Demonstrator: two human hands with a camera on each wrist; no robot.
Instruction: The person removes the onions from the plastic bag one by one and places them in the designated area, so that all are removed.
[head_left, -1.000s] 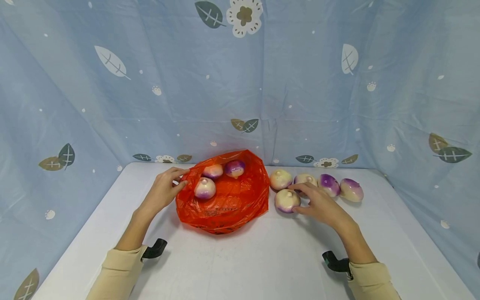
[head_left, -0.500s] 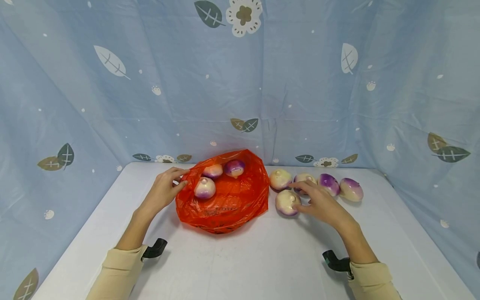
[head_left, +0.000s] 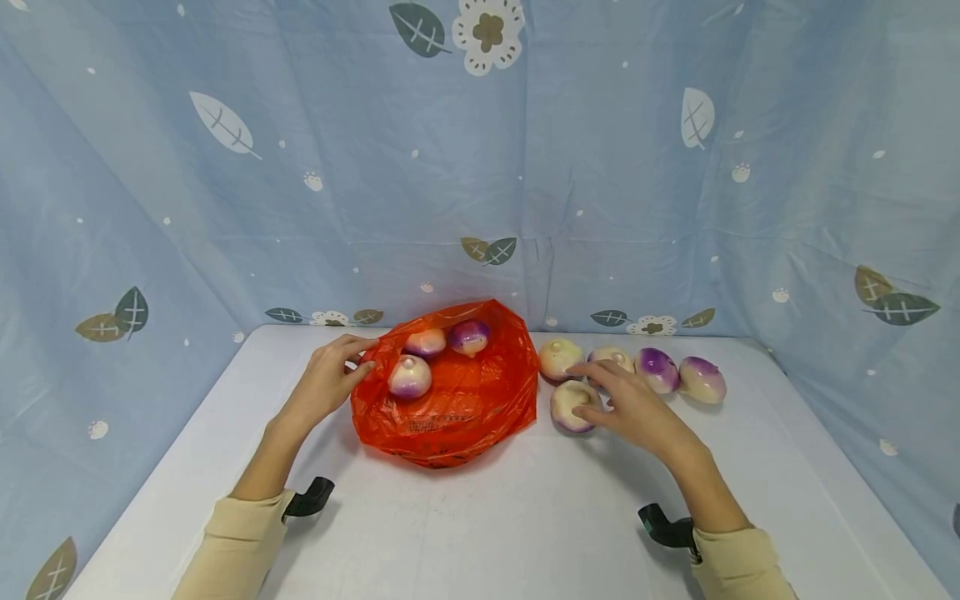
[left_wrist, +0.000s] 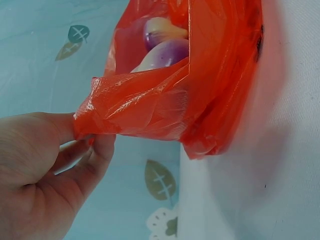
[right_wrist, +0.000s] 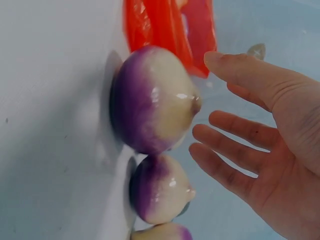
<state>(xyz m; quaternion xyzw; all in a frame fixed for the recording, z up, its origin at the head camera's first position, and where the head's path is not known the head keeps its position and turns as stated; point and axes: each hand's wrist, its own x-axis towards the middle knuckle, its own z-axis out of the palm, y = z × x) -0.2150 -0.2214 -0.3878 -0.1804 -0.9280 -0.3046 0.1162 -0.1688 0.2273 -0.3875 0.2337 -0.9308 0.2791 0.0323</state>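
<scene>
My left hand (head_left: 321,385) pinches the left rim of a red plastic bag (head_left: 480,417), thumb on one side and fingers on the other in the left wrist view. Three glossy purple-and-white turnips lie inside the open bag, the nearest turnip (head_left: 410,377) towards its left. Right of the bag, a pale-topped turnip (head_left: 570,400) rests on the table. Over it hovers my right hand (head_left: 637,404), with thumb and fingers spread apart. In the right wrist view a gap shows between the fingers and this turnip (right_wrist: 152,100).
Behind the right hand a row of several more turnips runs rightwards, from a yellowish turnip (head_left: 561,359) by the bag to a purple-topped turnip (head_left: 703,380). The white table (head_left: 480,533) ends at a blue patterned curtain (head_left: 637,208).
The nearest loose turnip has shifted slightly and tipped under the right hand. The right hand has moved a little left over it. The left hand and bag stay put.
</scene>
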